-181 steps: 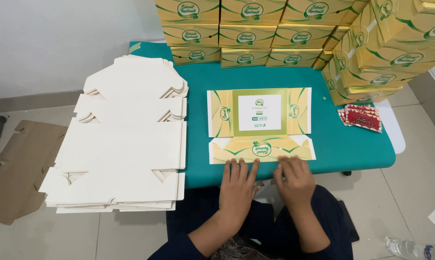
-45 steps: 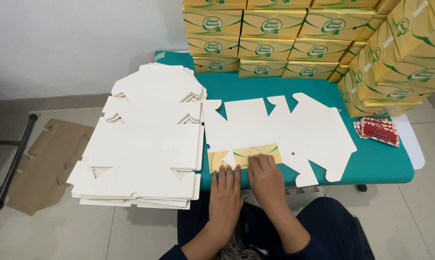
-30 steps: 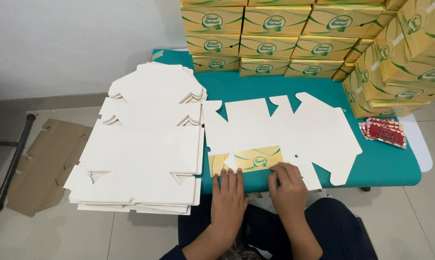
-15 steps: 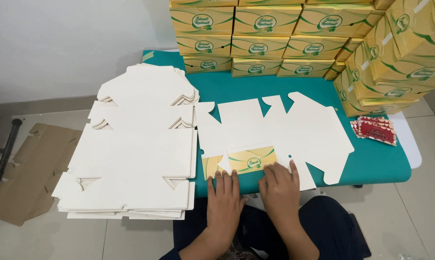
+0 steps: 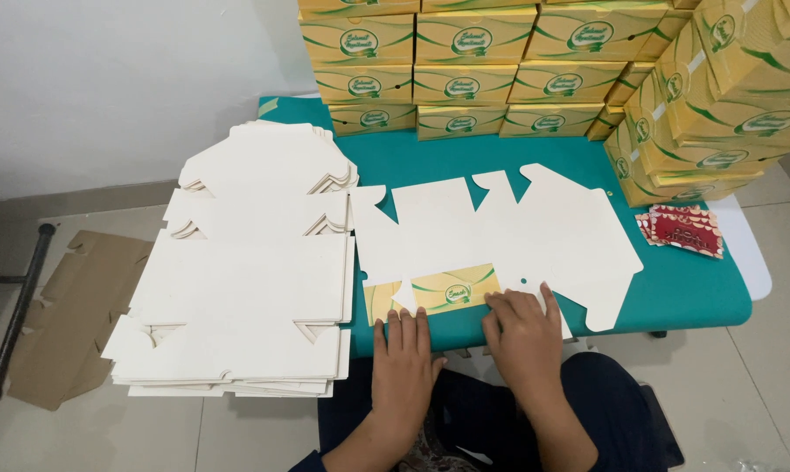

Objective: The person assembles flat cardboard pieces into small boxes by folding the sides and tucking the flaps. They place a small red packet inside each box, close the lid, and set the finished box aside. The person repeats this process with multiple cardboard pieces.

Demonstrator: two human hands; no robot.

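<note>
Cardboard blank (image 5: 500,232), die-cut and unfolded, lies white side up on the teal table (image 5: 683,293), its outline notched with angled flaps and tabs. Its near flap (image 5: 434,293) is folded over towards the person, showing a printed yellow and green face with a small oval emblem. Left hand (image 5: 405,358) lies flat, palm down, fingers together, fingertips at the near edge of that folded flap; it grips nothing. Right hand (image 5: 522,336) also lies flat with fingers spread on the right end of the flap and the adjoining white panel, pressing rather than grasping.

Stack of flat blanks (image 5: 246,280), matt white and of the same cut, sits just left of the open blank, overhanging the table's left and near edges. Table surface is smooth teal with a pale rim at its right end. Floor is pale tile; the wall (image 5: 124,79) behind is plain white. Brown corrugated cardboard (image 5: 76,315) lies on the floor at left, beside a black metal bar (image 5: 14,315).

Assembled boxes (image 5: 482,65), yellow with green swirls and oval labels, stand stacked along the table's far edge, and more boxes (image 5: 718,105) lean at the right. Small red packets (image 5: 683,229) lie near the right-hand boxes
</note>
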